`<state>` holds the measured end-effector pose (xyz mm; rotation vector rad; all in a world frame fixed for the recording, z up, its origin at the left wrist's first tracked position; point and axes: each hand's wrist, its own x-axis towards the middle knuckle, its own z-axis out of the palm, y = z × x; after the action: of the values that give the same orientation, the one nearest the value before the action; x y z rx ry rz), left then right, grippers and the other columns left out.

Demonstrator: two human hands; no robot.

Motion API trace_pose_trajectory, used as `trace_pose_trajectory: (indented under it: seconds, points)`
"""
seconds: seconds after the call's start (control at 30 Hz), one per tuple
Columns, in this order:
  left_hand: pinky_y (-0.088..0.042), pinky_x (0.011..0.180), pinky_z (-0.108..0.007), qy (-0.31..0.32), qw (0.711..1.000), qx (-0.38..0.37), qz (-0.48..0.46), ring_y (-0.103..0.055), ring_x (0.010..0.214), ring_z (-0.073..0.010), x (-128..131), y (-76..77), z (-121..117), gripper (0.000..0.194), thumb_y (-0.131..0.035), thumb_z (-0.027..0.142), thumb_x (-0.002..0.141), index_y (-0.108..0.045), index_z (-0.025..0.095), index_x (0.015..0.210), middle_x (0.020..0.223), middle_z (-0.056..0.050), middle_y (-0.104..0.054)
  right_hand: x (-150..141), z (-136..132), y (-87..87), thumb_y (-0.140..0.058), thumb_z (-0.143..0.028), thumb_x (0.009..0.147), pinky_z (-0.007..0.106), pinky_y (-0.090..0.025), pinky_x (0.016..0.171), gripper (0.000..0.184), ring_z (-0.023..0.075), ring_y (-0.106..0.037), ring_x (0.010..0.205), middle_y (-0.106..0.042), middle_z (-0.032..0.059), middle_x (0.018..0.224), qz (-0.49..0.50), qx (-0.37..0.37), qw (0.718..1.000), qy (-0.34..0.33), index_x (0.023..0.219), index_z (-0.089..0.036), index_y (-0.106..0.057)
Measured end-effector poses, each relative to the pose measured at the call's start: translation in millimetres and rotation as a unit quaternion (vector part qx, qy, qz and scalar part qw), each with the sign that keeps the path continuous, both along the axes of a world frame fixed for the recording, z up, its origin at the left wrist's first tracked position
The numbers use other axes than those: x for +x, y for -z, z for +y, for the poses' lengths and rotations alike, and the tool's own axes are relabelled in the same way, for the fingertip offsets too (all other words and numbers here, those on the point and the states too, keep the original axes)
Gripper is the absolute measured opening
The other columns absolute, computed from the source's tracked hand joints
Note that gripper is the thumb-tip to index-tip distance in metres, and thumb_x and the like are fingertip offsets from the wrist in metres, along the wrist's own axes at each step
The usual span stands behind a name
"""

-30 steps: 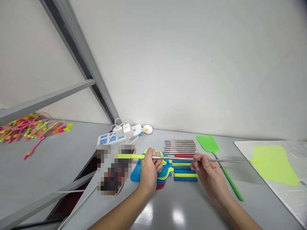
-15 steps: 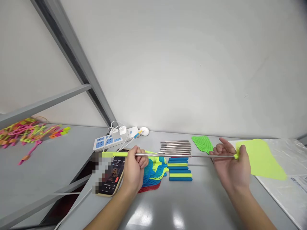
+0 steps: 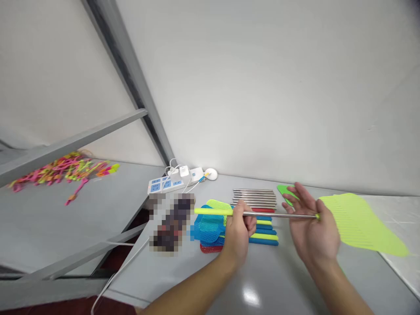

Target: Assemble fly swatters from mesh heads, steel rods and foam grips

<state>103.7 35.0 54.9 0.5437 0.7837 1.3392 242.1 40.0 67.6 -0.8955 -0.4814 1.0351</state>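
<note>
I hold a telescopic fly swatter level above the table. My left hand is closed around its yellow-green handle, where the metal rod begins. My right hand is palm up with fingers spread, and the rod's far end rests across it beside the yellow-green mesh head. Under my hands lie a row of metal rods, blue and yellow handles, and a pile of blue, yellow and red mesh heads. A second green swatter shows behind my right hand.
A white power strip with plugged chargers and cables sits by the wall. A blurred phone lies at the table's left edge. Pink and yellow plastic pieces are heaped on the neighbouring table at the left. A grey metal frame rises behind.
The rod has been pushed in and is shorter. My right hand slid along it to the mesh head and opened out. The view shifted, so everything sits further right.
</note>
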Motion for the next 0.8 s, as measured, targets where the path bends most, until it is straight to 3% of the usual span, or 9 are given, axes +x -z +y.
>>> trace_pose_trajectory:
  seconds: [0.1,0.17,0.3,0.47,0.63,0.73,0.8]
  points:
    - [-0.029,0.045,-0.022,0.009,1.000,0.005,0.006,-0.038,0.045,-0.0076,-27,2.5,-2,0.043,-0.058,0.056,0.087,-0.053,0.017,0.068,0.061,0.002,-0.049,21,2,-1.7,-0.043,-0.042,0.094,0.036,-0.047,0.091,0.041,0.0208,-0.060,0.107,-0.066,0.0077,0.119,-0.011,-0.011,1.000,0.012,0.109,-0.020,-0.074]
    - [-0.031,0.047,-0.022,-0.034,0.999,0.007,0.000,-0.037,0.045,-0.0066,-46,1.9,-1,0.044,-0.053,0.058,0.089,-0.051,0.019,0.069,0.065,0.003,-0.049,28,2,-2.5,-0.043,-0.039,0.093,0.037,-0.047,0.092,0.040,0.0218,-0.059,0.110,-0.066,0.0078,0.119,-0.022,-0.005,0.999,0.032,0.107,-0.021,-0.075]
    - [-0.025,0.043,-0.021,-0.091,0.996,-0.020,-0.005,-0.030,0.042,-0.0058,-65,1.1,3,0.039,-0.053,0.046,0.091,-0.039,0.020,0.065,0.061,0.006,-0.040,25,2,-3.9,-0.041,-0.034,0.093,0.038,-0.047,0.092,0.039,0.0221,-0.060,0.106,-0.067,0.0083,0.112,-0.033,0.007,0.998,0.045,0.102,-0.019,-0.076]
    - [-0.018,0.039,-0.021,-0.108,0.992,-0.064,0.007,-0.023,0.039,-0.0059,-50,5.2,1,0.042,-0.046,0.048,0.095,-0.036,0.021,0.065,0.056,0.007,-0.032,-11,-1,2.0,-0.037,-0.032,0.092,0.037,-0.048,0.088,0.043,0.0209,-0.063,0.099,-0.070,0.0093,0.103,-0.036,0.038,0.996,0.073,0.095,-0.018,-0.077]
    - [-0.021,0.041,-0.021,-0.094,0.993,-0.072,0.025,-0.032,0.045,-0.0074,-35,-0.1,-3,0.046,-0.041,0.055,0.096,-0.039,0.020,0.066,0.059,0.005,-0.035,-59,-17,10.0,-0.035,-0.035,0.093,0.046,-0.045,0.097,0.044,0.0265,-0.063,0.110,-0.071,0.0111,0.112,-0.047,0.014,0.999,-0.014,0.095,-0.020,-0.077]
    - [-0.020,0.042,-0.021,-0.073,0.995,-0.065,0.032,-0.029,0.045,-0.0073,-35,-1.7,-4,0.046,-0.037,0.058,0.097,-0.039,0.021,0.069,0.061,0.006,-0.034,-63,-18,7.2,-0.033,-0.034,0.093,0.048,-0.044,0.099,0.046,0.0279,-0.063,0.111,-0.071,0.0114,0.113,-0.052,0.019,0.998,-0.014,0.095,-0.019,-0.076]
    - [-0.017,0.042,-0.022,-0.027,0.997,-0.062,0.037,-0.024,0.043,-0.0068,-32,0.5,-8,0.045,-0.039,0.058,0.096,-0.042,0.021,0.071,0.058,0.007,-0.031,-58,-15,4.5,-0.036,-0.038,0.093,0.045,-0.047,0.095,0.043,0.0277,-0.062,0.113,-0.070,0.0111,0.114,-0.078,0.015,0.997,-0.025,0.101,-0.020,-0.074]
